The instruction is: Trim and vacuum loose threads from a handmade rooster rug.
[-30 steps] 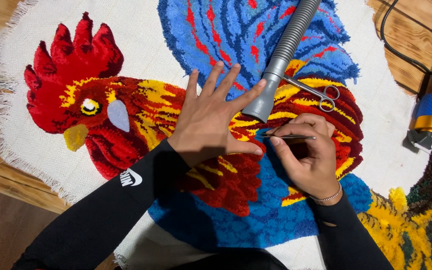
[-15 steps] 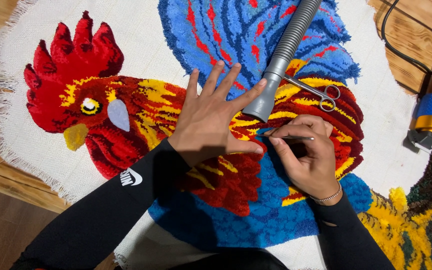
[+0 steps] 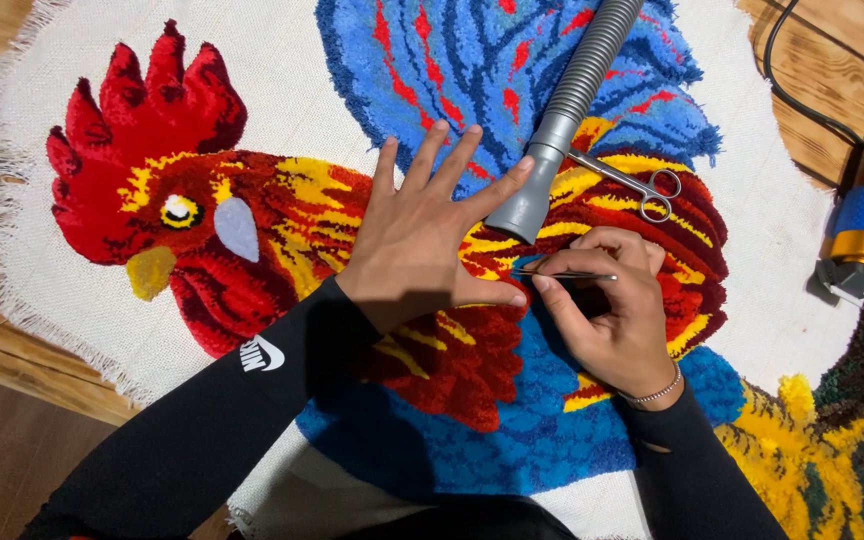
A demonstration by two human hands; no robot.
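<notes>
Since the earlier frame the right hand (image 3: 617, 315) has barely shifted, its thin metal tool (image 3: 564, 274) now lying level, tip toward the left thumb. That hand pinches the tool between thumb and fingers. The left hand (image 3: 422, 235) lies flat, fingers spread, pressed on the tufted rooster rug (image 3: 252, 240). Just beyond its fingertips rests the grey vacuum hose (image 3: 562, 110); silver scissors (image 3: 632, 183) lie above the right hand. Far right sits a blue-and-gold power tool (image 3: 862, 225).
</notes>
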